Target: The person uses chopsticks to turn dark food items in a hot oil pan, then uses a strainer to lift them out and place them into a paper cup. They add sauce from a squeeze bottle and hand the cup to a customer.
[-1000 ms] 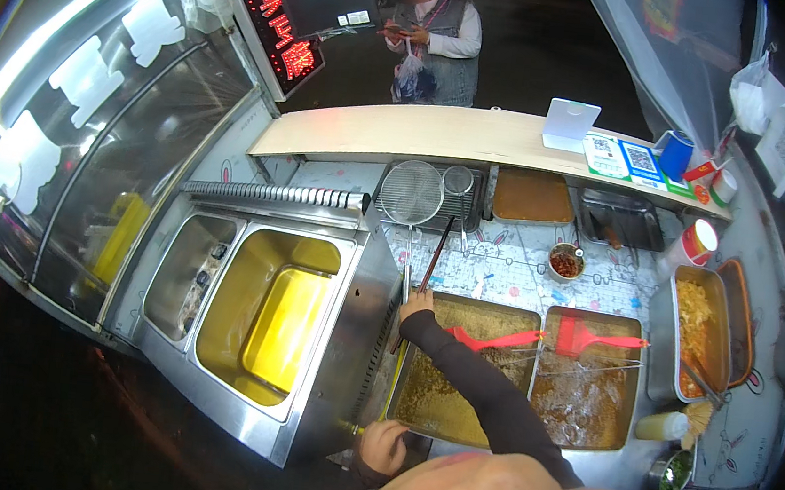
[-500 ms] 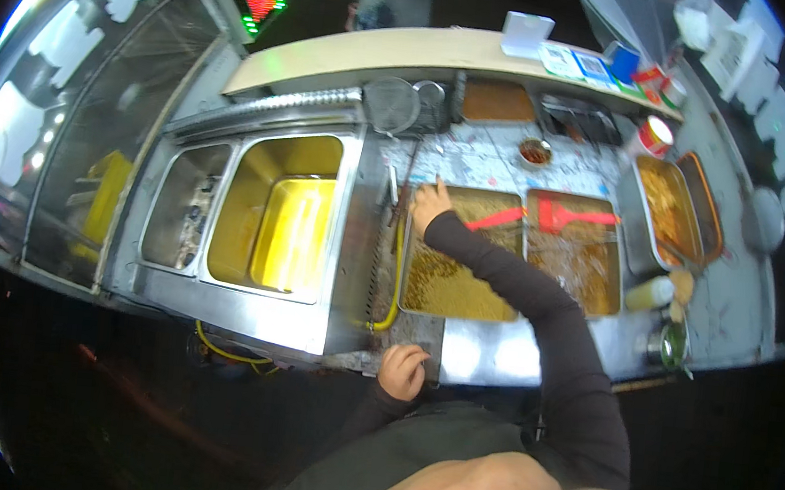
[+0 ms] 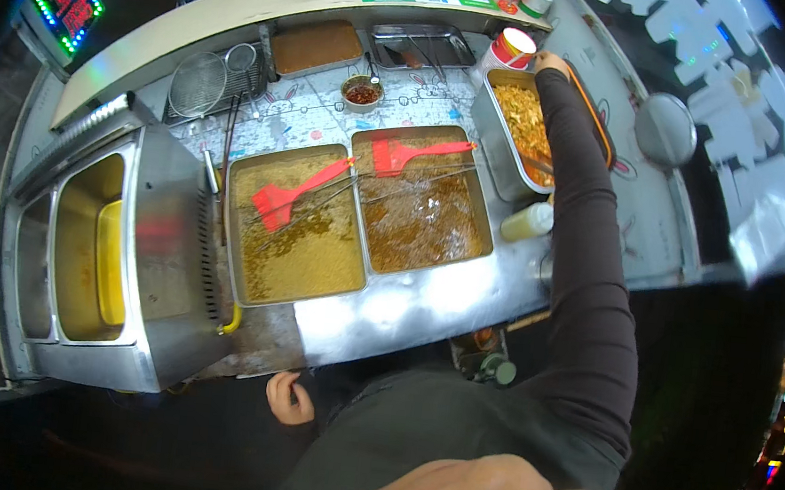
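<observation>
Our right hand (image 3: pixel 552 64) reaches the far right tabletop beside the red-and-white paper cup (image 3: pixel 516 45), light and crushable, best gripped round its wall; finger state unclear; left hand (image 3: pixel 288 397) hangs loosely curled.

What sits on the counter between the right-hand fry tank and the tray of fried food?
In the head view, a pale yellow squeeze bottle lies between the right fry tank and the food tray, beside the right arm's sleeve.

counter: stainless steel (image 3: pixel 425 300), glare patches
shelf: cream ledge (image 3: pixel 244 18) along far edge
sign: lit LED panel (image 3: pixel 61 10), top left
surroundings: dark, night
floor: hidden in shadow
</observation>
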Demonstrator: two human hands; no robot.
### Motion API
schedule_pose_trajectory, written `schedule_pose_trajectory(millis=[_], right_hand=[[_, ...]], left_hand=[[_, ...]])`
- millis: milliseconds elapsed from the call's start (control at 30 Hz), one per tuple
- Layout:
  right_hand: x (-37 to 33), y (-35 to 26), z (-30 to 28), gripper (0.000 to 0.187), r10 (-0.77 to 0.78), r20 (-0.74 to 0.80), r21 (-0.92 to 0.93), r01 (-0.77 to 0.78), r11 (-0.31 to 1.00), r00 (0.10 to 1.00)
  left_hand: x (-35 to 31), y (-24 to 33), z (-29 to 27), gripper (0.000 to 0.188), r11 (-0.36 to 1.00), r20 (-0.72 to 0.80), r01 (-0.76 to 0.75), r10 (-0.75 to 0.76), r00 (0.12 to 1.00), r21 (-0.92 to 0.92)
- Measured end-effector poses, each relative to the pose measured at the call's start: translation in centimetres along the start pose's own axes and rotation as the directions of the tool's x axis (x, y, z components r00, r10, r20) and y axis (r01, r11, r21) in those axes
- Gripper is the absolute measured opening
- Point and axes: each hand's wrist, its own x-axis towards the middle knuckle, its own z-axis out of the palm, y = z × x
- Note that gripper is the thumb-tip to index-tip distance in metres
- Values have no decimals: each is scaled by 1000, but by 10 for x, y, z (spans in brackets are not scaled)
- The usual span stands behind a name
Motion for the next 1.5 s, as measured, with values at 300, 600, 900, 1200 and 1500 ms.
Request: schedule_pose_trajectory(millis=[300,600,900,1200,1500], right_hand=[[104,39,144,29,-218,-58,-86,213,973,974],[156,63,116,16,-356,-24,163,355,921,934],[89,41,125,29,-222,-81,158,233,960,972],[130,43,107,14,-287,-4,308,274,911,958],[123,48,102,21,-351,-161,229,380,896,923]], left_hand=[[-28,58,86,19,932,179,356,-340,923,-67],[-6,81,97,17,928,224,373,-360,906,-19],[-9,72,116,15,969,295,246,-229,927,-21],[6,83,121,15,969,308,246,-229,923,-16],[15,86,119,15,979,262,203,-192,946,-15]])
